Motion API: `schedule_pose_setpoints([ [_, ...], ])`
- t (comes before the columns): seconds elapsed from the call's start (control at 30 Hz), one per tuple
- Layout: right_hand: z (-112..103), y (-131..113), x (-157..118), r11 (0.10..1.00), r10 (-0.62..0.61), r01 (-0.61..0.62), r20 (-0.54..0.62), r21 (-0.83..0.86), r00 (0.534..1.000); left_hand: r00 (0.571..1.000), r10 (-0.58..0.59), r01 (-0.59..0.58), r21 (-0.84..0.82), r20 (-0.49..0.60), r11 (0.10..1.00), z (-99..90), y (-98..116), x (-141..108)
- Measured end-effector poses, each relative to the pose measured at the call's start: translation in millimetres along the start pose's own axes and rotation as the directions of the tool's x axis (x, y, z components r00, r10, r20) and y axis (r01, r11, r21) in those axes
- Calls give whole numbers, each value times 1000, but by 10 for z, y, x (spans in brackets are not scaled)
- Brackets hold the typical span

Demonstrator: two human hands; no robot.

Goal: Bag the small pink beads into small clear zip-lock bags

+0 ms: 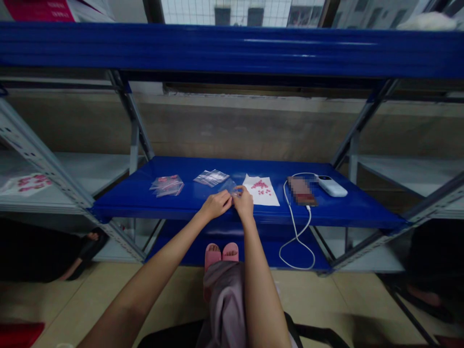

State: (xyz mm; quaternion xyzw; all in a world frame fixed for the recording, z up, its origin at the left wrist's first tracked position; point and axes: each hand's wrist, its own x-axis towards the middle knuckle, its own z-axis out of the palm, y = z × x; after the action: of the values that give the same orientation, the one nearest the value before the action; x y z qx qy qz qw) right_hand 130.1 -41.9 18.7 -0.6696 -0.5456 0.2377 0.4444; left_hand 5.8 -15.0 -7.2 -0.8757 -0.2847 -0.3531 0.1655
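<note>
Both my hands meet above the front of a blue steel shelf (pixel 123 208). My left hand (pixel 215 204) and my right hand (pixel 243 203) pinch the edges of a small clear plastic zip bag (pixel 227 186), which looks flat and hard to make out. To the right of my right hand lies a white paper sheet (pixel 261 190) with a heap of small pink pieces (pixel 259 184) on it. To the left are a stack of clear bags (pixel 211 178) and a pile of bags with pink contents (pixel 166 185).
A pixelated phone (pixel 302 190) and a white power bank (pixel 332 186) lie on the right, joined by a white cable (pixel 294 238) that hangs over the front edge. Grey metal uprights (pixel 135 121) and a blue beam (pixel 232 50) frame the shelf.
</note>
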Motion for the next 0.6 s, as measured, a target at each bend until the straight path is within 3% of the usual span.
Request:
schedule_pose_setpoints([
  [0.13, -2, 37, 46, 999, 0, -4, 77, 54, 997, 991, 122, -116, 119, -47, 986, -48, 36, 22],
  [0.3, 10, 58, 61, 995, -35, 23, 117, 98, 992, 991, 129, -122, 162, -32, 979, -108, 96, 14],
  [0.4, 12, 79, 62, 996, -25, 16, 103, 93, 994, 996, 82, -79, 104, -28, 991, -97, 97, -38],
  [0.6, 18, 95, 96, 993, -26, 13, 112, 117, 993, 993, 116, -115, -92, 14, 989, -68, -28, 31],
])
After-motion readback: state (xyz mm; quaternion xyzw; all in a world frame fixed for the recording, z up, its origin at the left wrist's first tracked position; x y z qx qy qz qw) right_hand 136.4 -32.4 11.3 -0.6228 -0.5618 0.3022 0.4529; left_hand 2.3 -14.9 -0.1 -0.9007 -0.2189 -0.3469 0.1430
